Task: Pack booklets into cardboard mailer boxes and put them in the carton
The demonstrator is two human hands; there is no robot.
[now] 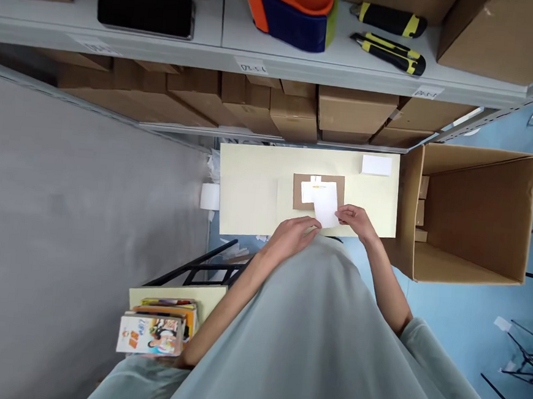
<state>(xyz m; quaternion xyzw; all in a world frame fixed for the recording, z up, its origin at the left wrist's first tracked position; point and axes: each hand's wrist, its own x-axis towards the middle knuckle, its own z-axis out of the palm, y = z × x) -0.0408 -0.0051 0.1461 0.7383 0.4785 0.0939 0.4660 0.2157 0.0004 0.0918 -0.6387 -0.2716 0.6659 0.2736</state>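
Observation:
A white sheet of paper lies slanted over a flat brown cardboard piece on the cream table. My right hand pinches the sheet's right edge between thumb and fingers. At its lower left corner rests my left hand, fingers stretched and touching the paper. Another white paper shows partly beneath the sheet on the cardboard. What is printed on the papers is too small to read.
A white paper stack sits at the table's back right. Right of it stands an open carton with small boxes inside. Overhead, a shelf carries a phone, tape dispenser and utility knives. Books lie lower left.

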